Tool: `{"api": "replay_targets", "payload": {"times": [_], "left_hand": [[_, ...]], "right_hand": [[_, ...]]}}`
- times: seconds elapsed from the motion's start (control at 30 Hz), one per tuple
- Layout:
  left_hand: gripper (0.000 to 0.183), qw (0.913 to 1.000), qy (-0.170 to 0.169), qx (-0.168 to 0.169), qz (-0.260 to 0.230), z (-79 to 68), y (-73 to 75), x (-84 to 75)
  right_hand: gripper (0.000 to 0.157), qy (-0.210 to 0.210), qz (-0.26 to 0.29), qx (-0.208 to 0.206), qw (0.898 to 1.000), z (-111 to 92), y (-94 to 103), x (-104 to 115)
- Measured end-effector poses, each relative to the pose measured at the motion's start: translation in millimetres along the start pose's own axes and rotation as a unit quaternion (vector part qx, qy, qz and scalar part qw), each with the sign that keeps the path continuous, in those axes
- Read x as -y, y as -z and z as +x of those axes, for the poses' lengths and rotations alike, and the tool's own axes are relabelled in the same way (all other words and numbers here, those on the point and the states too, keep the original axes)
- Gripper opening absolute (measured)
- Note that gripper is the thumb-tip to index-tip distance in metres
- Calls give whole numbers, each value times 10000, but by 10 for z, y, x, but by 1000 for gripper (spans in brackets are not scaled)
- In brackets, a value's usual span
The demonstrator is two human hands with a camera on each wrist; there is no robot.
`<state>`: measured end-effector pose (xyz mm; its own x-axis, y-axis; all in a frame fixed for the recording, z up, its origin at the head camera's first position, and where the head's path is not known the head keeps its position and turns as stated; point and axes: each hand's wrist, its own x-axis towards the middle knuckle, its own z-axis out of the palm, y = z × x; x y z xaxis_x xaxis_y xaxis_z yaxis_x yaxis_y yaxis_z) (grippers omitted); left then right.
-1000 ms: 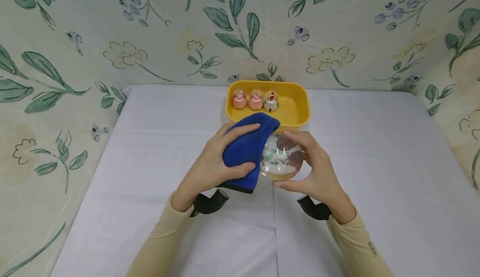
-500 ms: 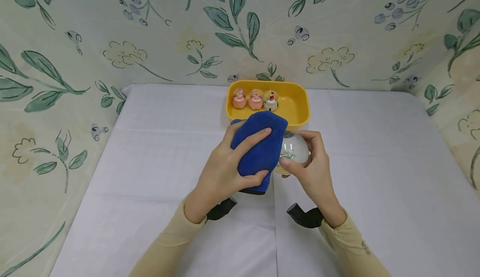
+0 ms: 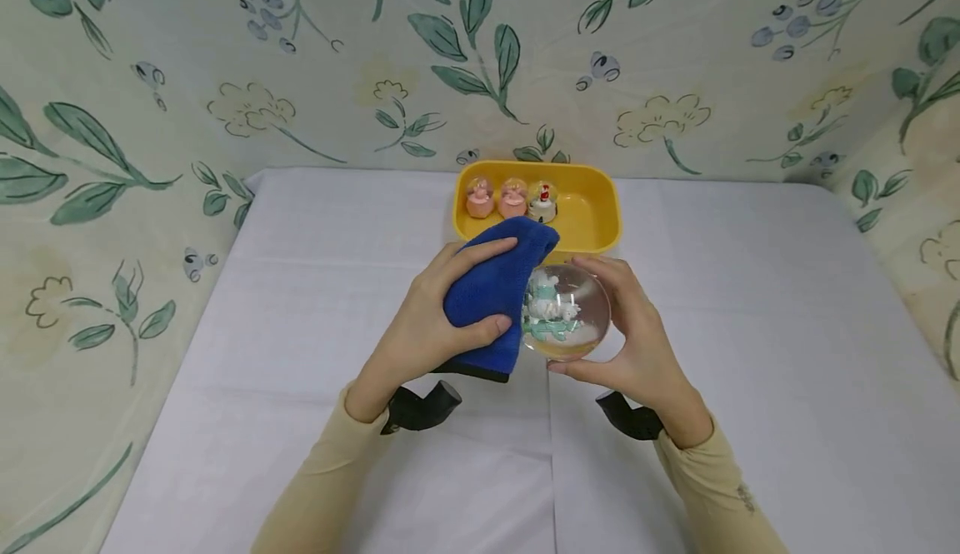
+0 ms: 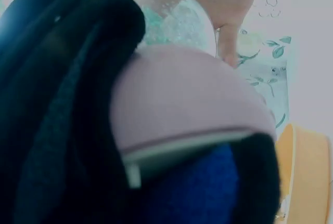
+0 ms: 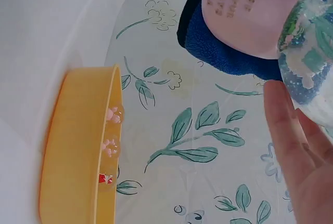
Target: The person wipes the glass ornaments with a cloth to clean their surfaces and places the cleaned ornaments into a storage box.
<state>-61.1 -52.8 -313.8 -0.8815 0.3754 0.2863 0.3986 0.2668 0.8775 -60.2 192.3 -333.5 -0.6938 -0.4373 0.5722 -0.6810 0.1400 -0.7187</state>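
Observation:
A snow globe [image 3: 567,312] with white and mint figures inside is held above the table, lying on its side. Its pink base [image 5: 244,11] shows in the right wrist view, with lettering on it. My left hand [image 3: 427,312] grips a blue cloth [image 3: 487,304] that wraps round the base from the left. The fingers of my right hand [image 3: 630,329] curl round the clear globe from the right, thumb below and fingers above. In the left wrist view the pink base [image 4: 187,94] sits within the folds of the cloth [image 4: 187,187].
A yellow tray [image 3: 600,239] stands at the back behind the hands. At its left side sit two small pink snow globes [image 3: 513,199] and a white one with a red figure [image 3: 542,202]. A white cloth [image 3: 750,354] covers the table; a floral curtain [image 3: 525,54] hangs behind.
The snow globe and both hands shifted slightly right, then back left. My right hand turned the globe over and back, its thumb moving from the front to below it.

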Motion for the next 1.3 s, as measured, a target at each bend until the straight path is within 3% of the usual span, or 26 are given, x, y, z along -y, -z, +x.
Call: {"api": "replay_targets", "payload": {"times": [0.17,0.27,0.37,0.5,0.6,0.67,0.8,0.93,1.03,1.13,1.3], "left_hand": [[66,9999,-30,169,-24,-6,-47,11],[68,9991,-182,-19,392,-18,-105,-4],[71,9922,-540,-313,1077,-31,-183,-31],[73,9750,-1063,-659,1838,-37,-276,-43],[73,9719,-1109,-770,1931,-32,-290,-22],[72,9783,-931,-766,1684,-26,-263,4],[69,9948,-440,-627,673,-3,-162,66],[66,9991,-154,-385,-96,12,-71,91],[67,9995,-84,-182,-235,8,-25,69],[66,9997,-58,24,-256,2,-1,40],[67,9993,-170,245,-222,-8,-29,33]], "right_hand": [[92,434,-144,-190,9988,6,-9,-28],[90,275,-211,-564,9978,-2,-45,-27],[86,-300,-16,-1055,9940,-15,-107,0],[66,-1445,617,-1522,9758,-20,-175,61],[65,-2038,969,-1356,9647,-13,-172,105],[73,-2147,996,-1004,9664,-13,-146,126],[93,-1690,957,-389,9802,-15,-74,162],[105,-865,670,-129,9939,0,-17,163],[107,-476,91,-28,9988,5,17,132],[98,-225,-324,35,9992,-4,43,80],[93,220,-192,-41,9996,-13,36,11]]}}
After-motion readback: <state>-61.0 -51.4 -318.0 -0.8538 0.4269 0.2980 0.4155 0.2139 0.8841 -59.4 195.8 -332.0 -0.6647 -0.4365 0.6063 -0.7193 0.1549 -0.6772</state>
